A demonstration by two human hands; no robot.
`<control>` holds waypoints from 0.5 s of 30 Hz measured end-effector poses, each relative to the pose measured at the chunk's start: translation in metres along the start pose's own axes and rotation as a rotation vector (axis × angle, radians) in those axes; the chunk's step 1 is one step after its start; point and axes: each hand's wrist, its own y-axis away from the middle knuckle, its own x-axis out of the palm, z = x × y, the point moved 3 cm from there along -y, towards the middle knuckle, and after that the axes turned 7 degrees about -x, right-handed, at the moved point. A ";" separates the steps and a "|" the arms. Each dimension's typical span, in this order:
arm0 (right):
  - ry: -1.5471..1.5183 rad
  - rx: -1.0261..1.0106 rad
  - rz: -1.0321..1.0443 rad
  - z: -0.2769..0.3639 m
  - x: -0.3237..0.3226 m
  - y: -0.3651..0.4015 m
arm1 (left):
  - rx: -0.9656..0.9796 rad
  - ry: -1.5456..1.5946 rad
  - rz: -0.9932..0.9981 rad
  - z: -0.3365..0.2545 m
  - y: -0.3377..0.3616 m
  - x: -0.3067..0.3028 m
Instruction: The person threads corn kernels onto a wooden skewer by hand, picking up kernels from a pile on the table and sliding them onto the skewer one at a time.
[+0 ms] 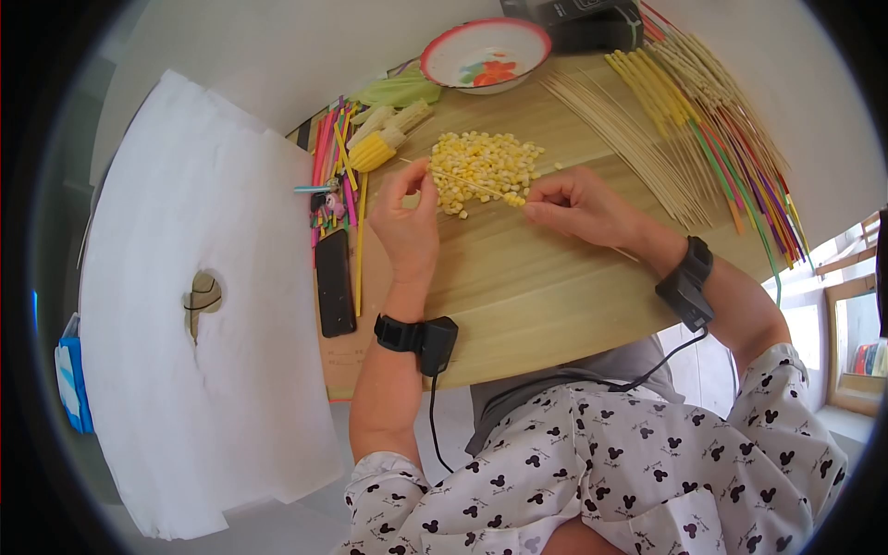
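Observation:
A thin bamboo skewer (470,183) stretches between my two hands above a pile of loose corn kernels (486,162). Several yellow kernels (513,199) are threaded on it, close against my right fingertips. My right hand (587,208) is closed around the skewer, whose other end pokes out beneath the palm. At the skewer's left end, the thumb and fingers of my left hand (409,217) are pinched on it. Whether a kernel is also between those fingertips is too small to tell. Left of the pile lies a partly stripped corn cob (374,150).
Bare bamboo skewers (615,139) lie at the right, beside kernel-loaded skewers (652,88) and coloured sticks (740,185). An enamel bowl (486,55) stands at the back. On the left are a black phone (335,282), coloured strips (326,148) and corn husks (398,89). Cables hang from both wristbands.

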 end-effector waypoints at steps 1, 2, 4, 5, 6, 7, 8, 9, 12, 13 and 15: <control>0.011 -0.016 -0.013 -0.001 0.000 0.000 | -0.001 0.003 0.009 -0.003 0.003 0.002; 0.023 -0.031 -0.027 -0.001 0.000 0.000 | -0.003 -0.003 0.038 -0.008 0.006 0.005; 0.048 -0.045 -0.042 -0.003 -0.001 -0.001 | -0.005 -0.001 0.077 -0.017 0.014 0.012; 0.072 -0.067 -0.046 -0.003 -0.002 -0.001 | -0.023 0.032 0.138 -0.020 0.018 0.016; 0.075 -0.060 -0.053 -0.003 -0.003 0.000 | -0.041 0.064 0.197 -0.024 0.022 0.020; 0.084 -0.073 -0.038 -0.003 -0.004 -0.001 | -0.042 0.069 0.204 -0.027 0.025 0.022; 0.093 -0.087 -0.023 -0.003 -0.004 -0.001 | -0.003 0.068 0.233 -0.032 0.028 0.025; 0.093 -0.082 -0.027 -0.004 -0.004 -0.001 | 0.036 0.067 0.262 -0.036 0.031 0.027; 0.069 -0.071 -0.027 -0.007 -0.004 -0.001 | 0.057 0.074 0.291 -0.042 0.038 0.032; 0.065 -0.073 -0.026 -0.008 -0.004 -0.001 | 0.056 0.076 0.294 -0.043 0.039 0.033; 0.061 -0.073 -0.027 -0.008 -0.004 -0.001 | 0.059 0.080 0.292 -0.044 0.040 0.034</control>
